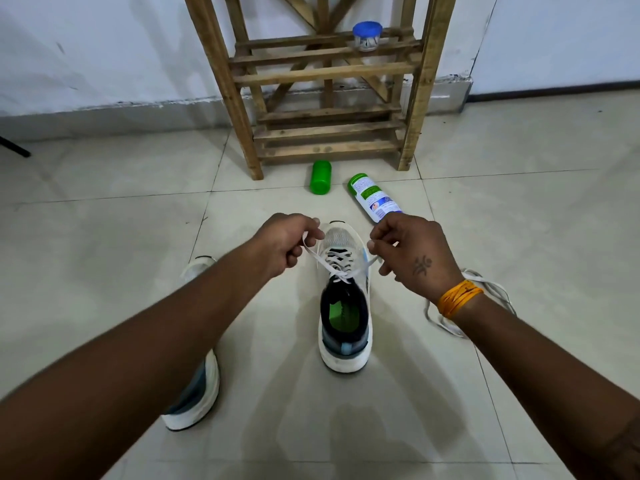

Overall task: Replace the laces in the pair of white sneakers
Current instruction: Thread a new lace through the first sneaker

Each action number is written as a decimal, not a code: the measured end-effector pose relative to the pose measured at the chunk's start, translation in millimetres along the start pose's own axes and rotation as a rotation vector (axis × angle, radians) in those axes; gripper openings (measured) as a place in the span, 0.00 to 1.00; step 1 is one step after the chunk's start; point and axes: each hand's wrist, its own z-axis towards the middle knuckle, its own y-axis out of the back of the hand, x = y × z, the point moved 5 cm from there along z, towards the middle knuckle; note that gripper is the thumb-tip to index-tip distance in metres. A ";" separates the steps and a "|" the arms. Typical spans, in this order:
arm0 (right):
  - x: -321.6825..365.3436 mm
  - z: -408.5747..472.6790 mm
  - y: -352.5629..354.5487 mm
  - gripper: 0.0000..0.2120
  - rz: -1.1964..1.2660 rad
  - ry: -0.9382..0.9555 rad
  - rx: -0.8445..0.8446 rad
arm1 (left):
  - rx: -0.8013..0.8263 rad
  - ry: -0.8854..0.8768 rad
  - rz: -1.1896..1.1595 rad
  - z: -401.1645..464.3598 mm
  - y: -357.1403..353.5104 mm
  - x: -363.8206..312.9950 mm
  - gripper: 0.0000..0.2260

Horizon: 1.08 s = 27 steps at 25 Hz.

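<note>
A white sneaker (344, 306) stands on the tiled floor in front of me, toe pointing away, with a white lace (341, 271) threaded through its eyelets and crossed at the top. My left hand (287, 242) pinches the lace's left end, pulled out to the left of the toe. My right hand (412, 251) pinches the right end, drawn out to the right. The second white sneaker (197, 389) lies to the left, mostly hidden under my left forearm. A loose white lace (485, 299) lies on the floor behind my right wrist.
A wooden rack (325, 84) stands against the wall ahead, with a blue-lidded jar (367, 36) on a shelf. A green bottle (321, 177) and a green-capped spray can (372, 197) lie on the floor before it.
</note>
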 end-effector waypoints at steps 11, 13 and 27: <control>37.3 -11.3 -5.8 0.11 -0.425 0.390 0.193 | -0.004 -0.367 1.531 -38.4 -20.9 -17.3 0.08; 41.6 -13.2 -4.5 0.09 -0.535 0.410 0.196 | 0.075 -0.313 1.507 -33.5 -14.3 -20.1 0.08; 42.7 -7.0 -23.8 0.03 -0.117 0.247 0.379 | 0.391 0.115 0.119 -24.4 -36.1 9.7 0.11</control>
